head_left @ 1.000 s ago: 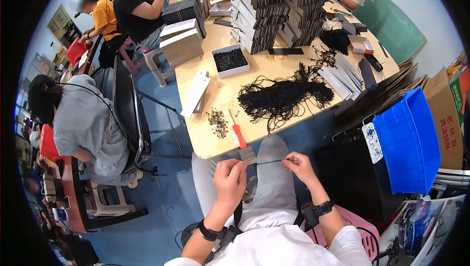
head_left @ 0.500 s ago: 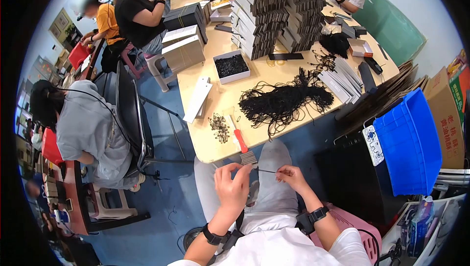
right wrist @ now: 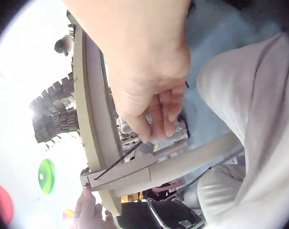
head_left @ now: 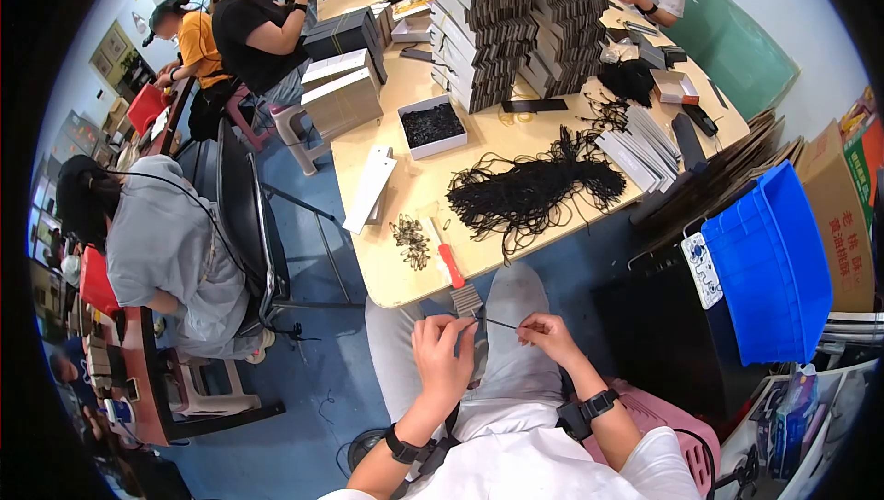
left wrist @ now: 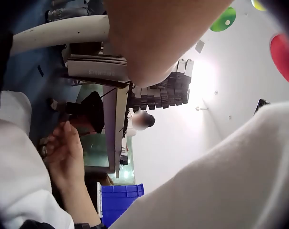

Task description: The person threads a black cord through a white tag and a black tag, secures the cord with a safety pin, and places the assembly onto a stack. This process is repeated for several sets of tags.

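Observation:
In the head view my left hand [head_left: 445, 357] is just in front of the table edge, thumb and forefinger pinching at the near end of a stack of grey cards [head_left: 467, 299]. A thin black cord [head_left: 502, 323] runs from there to my right hand [head_left: 550, 336], whose thumb and forefinger pinch its other end. The right wrist view has the cord [right wrist: 118, 167] slanting to the end of a long grey card [right wrist: 128, 172], with left fingertips [right wrist: 87, 195] right at that end. The left wrist view misses the left fingertips.
On the table [head_left: 414, 178] lie a bundle of black cords [head_left: 534, 187], safety pins [head_left: 410, 242], a red-handled tool [head_left: 450, 265], white cards [head_left: 371, 189] and a box of small black pieces [head_left: 433, 127]. Tall card stacks [head_left: 506, 30] rise behind. A blue bin [head_left: 769, 270] stands at right.
My right hand has come a little left and down, and the stretch of cord between the hands is shorter. The left hand has shifted slightly right, its thumb and forefinger now lower.

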{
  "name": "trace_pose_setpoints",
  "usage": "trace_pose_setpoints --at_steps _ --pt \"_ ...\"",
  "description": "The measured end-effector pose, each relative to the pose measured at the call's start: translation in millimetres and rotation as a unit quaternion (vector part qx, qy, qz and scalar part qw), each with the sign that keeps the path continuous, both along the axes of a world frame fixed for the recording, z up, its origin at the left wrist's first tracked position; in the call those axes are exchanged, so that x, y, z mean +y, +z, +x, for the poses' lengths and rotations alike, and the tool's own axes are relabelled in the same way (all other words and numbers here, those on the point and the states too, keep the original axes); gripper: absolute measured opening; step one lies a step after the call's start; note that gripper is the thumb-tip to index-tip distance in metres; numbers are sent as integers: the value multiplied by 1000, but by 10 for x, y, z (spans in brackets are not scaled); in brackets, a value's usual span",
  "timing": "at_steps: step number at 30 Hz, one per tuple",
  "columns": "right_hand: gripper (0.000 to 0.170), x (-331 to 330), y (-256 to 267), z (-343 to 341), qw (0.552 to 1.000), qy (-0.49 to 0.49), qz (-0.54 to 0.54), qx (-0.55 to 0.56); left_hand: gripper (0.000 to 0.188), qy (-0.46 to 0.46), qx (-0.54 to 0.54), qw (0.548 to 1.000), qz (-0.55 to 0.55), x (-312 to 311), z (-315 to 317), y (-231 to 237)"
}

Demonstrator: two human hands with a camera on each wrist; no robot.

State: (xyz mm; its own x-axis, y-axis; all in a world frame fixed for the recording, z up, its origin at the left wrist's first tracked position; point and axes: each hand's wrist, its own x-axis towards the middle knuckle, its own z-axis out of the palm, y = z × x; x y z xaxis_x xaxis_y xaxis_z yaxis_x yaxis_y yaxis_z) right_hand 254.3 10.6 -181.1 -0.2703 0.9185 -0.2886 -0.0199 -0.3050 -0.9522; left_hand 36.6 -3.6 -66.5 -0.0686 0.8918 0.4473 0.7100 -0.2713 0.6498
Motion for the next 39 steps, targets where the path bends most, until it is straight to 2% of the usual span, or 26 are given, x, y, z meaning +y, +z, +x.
trace_pose_setpoints --at_steps 7,9,12,14,15,17,18,19,20,21,22,24,26,29,33,36,38,39 --pt "9 -35 52 51 1000 -22 6 10 14 7 -31 999 -14 21 9 -27" --pt "9 -51 122 87 999 -15 26 -19 13 3 -44 999 -16 23 7 -12" --pt "9 -69 501 86 999 -26 23 -37 9 -5 -70 997 -39 14 -15 23" --pt "9 -65 711 98 998 -8 39 -57 6 -50 -169 977 -123 -1 -60 22" --pt "9 -63 821 106 996 8 55 -76 6 -50 -169 977 -123 -15 -84 7" --pt "8 -61 1094 76 992 20 85 -94 7 -124 -324 910 -227 -51 -122 -40" --pt "8 -61 1217 52 987 31 114 -112 7 -125 -324 910 -227 -78 -123 -32" --pt "8 -54 1317 34 987 31 114 -112 8 -149 -370 881 -256 -107 -123 -2" --pt "9 -46 1404 15 965 46 208 -152 9 -171 -415 848 -283 -133 -123 36" --pt "11 -39 1479 -8 933 61 300 -191 9 -171 -415 848 -283 -152 -116 106" --pt "11 -38 1546 -41 933 61 300 -191 10 -187 -415 845 -282 -169 -101 194" --pt "17 -33 1656 -109 902 50 394 -171 11 -201 -417 841 -279 -189 -78 228" --pt "18 -28 1727 -169 893 55 412 -172 10 -226 -380 870 -217 -209 -64 201" --pt "18 -24 1682 -233 877 55 440 -183 8 -235 -408 844 -255 -241 -39 329" --pt "18 -42 1681 -311 848 33 478 -228 6 -251 -400 851 -231 -241 -10 343" --pt "24 -69 1653 -331 826 39 500 -256 10 -241 -375 865 -228 -271 12 336" --pt "25 -78 1653 -335 834 24 490 -254 11 -217 -305 911 -173 -275 20 373" --pt "27 -77 1654 -335 840 9 479 -253 11 -217 -305 911 -173 -270 23 385"
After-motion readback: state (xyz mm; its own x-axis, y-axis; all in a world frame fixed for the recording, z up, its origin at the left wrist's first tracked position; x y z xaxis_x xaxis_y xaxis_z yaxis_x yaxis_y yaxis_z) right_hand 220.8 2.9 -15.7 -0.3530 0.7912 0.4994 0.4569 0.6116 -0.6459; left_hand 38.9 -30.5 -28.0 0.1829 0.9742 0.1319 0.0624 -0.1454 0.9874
